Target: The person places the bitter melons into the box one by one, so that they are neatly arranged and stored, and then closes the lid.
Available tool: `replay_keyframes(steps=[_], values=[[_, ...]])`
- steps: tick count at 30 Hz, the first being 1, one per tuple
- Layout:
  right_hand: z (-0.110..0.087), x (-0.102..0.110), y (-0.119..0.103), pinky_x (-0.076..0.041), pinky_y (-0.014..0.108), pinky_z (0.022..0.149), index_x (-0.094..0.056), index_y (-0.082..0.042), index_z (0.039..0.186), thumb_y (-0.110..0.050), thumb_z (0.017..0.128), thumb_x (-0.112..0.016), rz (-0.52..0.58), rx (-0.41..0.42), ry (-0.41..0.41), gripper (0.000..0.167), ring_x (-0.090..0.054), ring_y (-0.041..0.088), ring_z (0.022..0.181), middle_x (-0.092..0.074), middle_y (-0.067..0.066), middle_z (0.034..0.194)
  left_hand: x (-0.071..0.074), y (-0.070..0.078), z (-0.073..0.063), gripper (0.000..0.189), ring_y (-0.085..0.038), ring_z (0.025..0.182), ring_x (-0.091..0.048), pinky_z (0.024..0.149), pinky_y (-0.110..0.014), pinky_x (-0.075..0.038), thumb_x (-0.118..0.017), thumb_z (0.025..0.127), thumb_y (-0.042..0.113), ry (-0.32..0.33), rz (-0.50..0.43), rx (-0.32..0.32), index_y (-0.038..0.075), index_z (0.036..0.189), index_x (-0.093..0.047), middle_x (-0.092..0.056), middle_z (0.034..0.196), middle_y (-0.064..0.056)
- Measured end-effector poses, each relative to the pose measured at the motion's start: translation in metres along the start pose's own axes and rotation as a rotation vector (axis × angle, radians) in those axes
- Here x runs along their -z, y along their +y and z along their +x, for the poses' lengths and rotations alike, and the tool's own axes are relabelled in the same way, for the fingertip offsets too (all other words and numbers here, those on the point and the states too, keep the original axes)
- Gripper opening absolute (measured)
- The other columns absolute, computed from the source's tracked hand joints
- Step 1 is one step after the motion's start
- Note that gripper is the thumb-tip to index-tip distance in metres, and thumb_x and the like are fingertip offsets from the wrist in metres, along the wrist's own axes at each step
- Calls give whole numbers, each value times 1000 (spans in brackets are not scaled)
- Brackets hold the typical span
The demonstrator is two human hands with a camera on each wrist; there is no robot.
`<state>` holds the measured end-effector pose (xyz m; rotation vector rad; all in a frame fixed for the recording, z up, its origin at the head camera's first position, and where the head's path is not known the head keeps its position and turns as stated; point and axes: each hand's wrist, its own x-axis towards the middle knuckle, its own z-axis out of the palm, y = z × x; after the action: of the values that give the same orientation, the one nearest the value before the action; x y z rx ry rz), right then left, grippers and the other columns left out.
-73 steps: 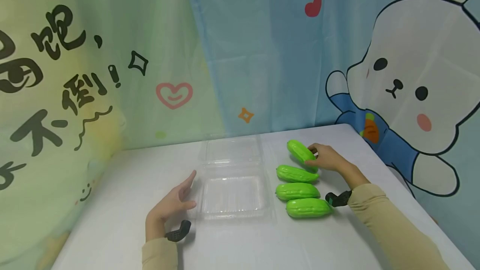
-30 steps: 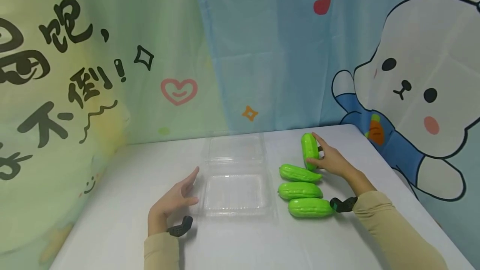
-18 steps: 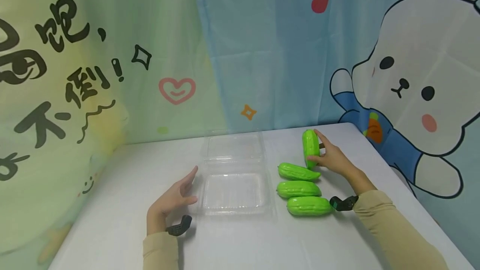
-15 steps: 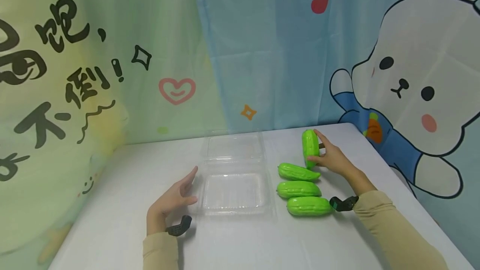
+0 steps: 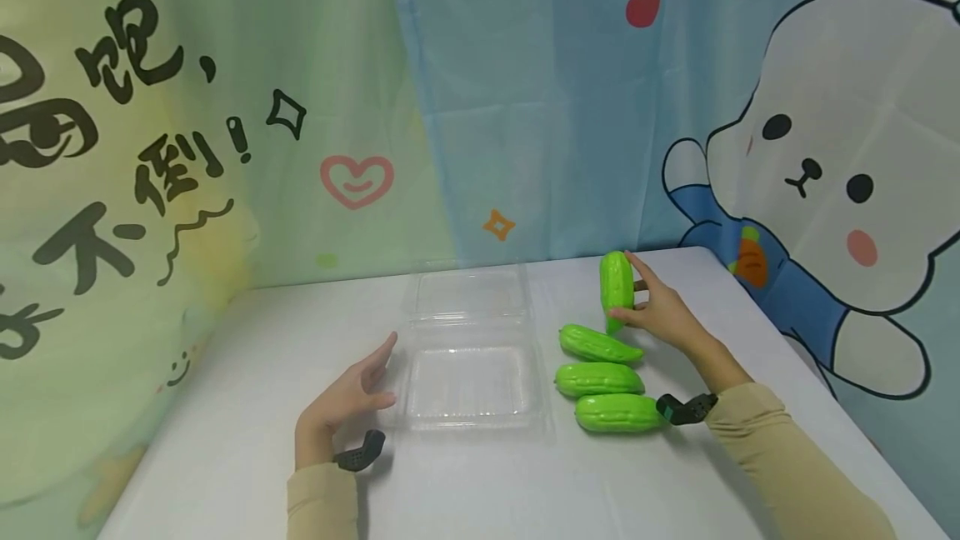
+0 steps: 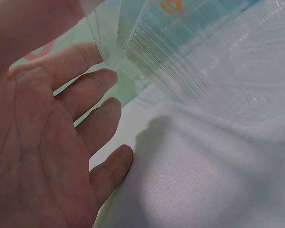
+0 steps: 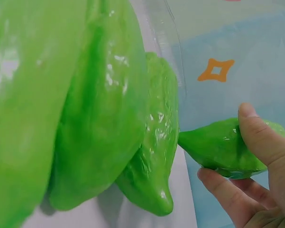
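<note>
I see the right hand (image 5: pixel 662 315) pinching one green gourd (image 5: pixel 617 282) between thumb and fingers, near the back of the white table (image 5: pixel 225 407). Its thin end points at three more green gourds (image 5: pixel 598 379), lying in a row. A see-through box (image 5: pixel 468 423) sits between them and the left hand (image 5: pixel 347 394). That hand's fingers are apart, holding nothing; I can't tell if they touch the box. Behind hangs a bunny cloth (image 5: pixel 840 132).
</note>
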<state>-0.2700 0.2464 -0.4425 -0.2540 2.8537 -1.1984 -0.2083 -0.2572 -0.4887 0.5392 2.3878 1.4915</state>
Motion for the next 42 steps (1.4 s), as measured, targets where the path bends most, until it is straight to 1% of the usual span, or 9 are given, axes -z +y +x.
replay_keyframes(steps=[6,10,15,22,26,29,33,36,42], values=[[-2,-2,-6,-59,41,74,4,-30,153,-33,82,-74,34,30,-2,106,-64,43,101,-42,34,135,0,-1,0,96,-32,146,-15,118,-43,-18,-77,78,18,-4,-13,-13,16,153,-16,-10,161,-5],[-3,-5,-13,-59,42,76,3,-32,153,-35,80,-75,58,32,5,107,-64,43,102,-42,33,136,1,0,0,97,-33,146,-15,118,-44,-17,-77,78,17,-5,-20,-15,14,153,-16,-10,161,-5],[-4,-9,-23,-58,44,78,2,-34,153,-32,80,-76,73,32,12,107,-65,41,100,-43,31,136,2,1,1,97,-32,146,-16,118,-44,-17,-77,78,17,-5,-11,-15,15,153,-16,-11,161,-5],[-10,-18,-38,-60,40,75,1,-35,153,-32,79,-77,84,63,25,107,-67,39,97,-43,30,136,2,-1,1,98,-33,146,-16,117,-42,-18,-78,77,20,-5,0,-28,16,153,-17,-11,161,-6],[-13,-25,-47,-60,39,75,0,-32,153,-30,78,-78,88,91,18,108,-67,39,97,-44,31,135,3,0,0,98,-33,146,-16,117,-42,-18,-78,77,20,-10,-9,-36,14,153,-17,-11,161,-7],[-15,-30,-53,-60,40,76,-1,-32,153,-27,78,-78,88,91,12,108,-66,40,99,-45,30,134,3,1,0,98,-33,146,-15,117,-41,-17,-78,77,18,-18,-23,-37,13,153,-17,-11,161,-7],[-19,-36,-60,-60,39,77,-1,-35,153,-26,78,-78,90,81,-5,108,-67,38,99,-46,28,133,3,1,0,97,-35,146,-15,116,-42,-16,-77,78,17,-29,-25,-54,11,153,-16,-10,160,-10],[-23,-40,-64,-59,37,77,-1,-35,153,-26,78,-78,91,94,-20,108,-68,34,97,-47,26,132,4,-1,0,98,-37,145,-15,116,-42,-16,-77,78,18,-36,-26,-77,9,153,-15,-9,160,-12],[-28,-50,-73,-58,36,77,-3,-33,153,-27,77,-79,111,134,-51,107,-69,29,93,-48,25,131,4,-5,1,99,-34,146,-15,117,-33,-18,-79,77,20,-35,-18,-83,10,153,-16,-10,160,-10]])
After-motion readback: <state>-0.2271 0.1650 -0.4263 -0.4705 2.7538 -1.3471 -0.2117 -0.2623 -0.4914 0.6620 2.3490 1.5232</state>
